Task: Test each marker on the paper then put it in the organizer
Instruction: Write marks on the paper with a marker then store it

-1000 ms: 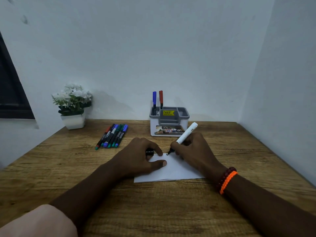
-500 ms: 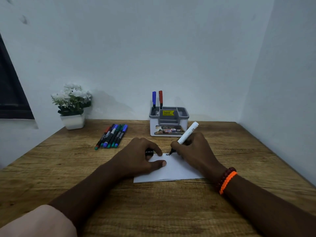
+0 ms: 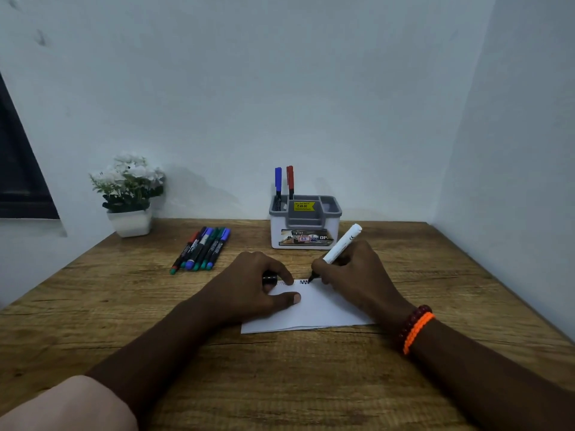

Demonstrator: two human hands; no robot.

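Sleeve: a pale sleeve or knee (image 3: pixel 62 405) fills the bottom left corner; the frame cuts it off, so I cannot tell which it is.
Table: wooden table (image 3: pixel 311 384), with both forearms lying across it.
Right wrist: two bracelets (image 3: pixel 415 328), one orange and one of dark red beads.
Paper: white paper (image 3: pixel 323 309) lies flat in the middle; its left part is hidden under the left hand.
Left hand: the left hand (image 3: pixel 249 293) rests on the paper, thumb pressed flat, and its curled fingers hold a black cap (image 3: pixel 269 279), mostly covered.
Right hand: the right hand (image 3: pixel 354 278) grips a white marker (image 3: pixel 341 244), tilted, with its black tip touching the far edge of the paper at a small dark scribble (image 3: pixel 304 282). A fainter mark beside it is too small to read.
Loose markers: a row of markers (image 3: pixel 202 248) lies on the left, close together, so their count is unclear.
Organizer: grey and white organizer (image 3: pixel 305 225) stands behind the paper; a blue marker (image 3: pixel 278 185) and a red marker (image 3: pixel 290 181) stand upright in its back left compartment.
Plant: white flowers in a white pot (image 3: pixel 129 194) at the far left by the wall.
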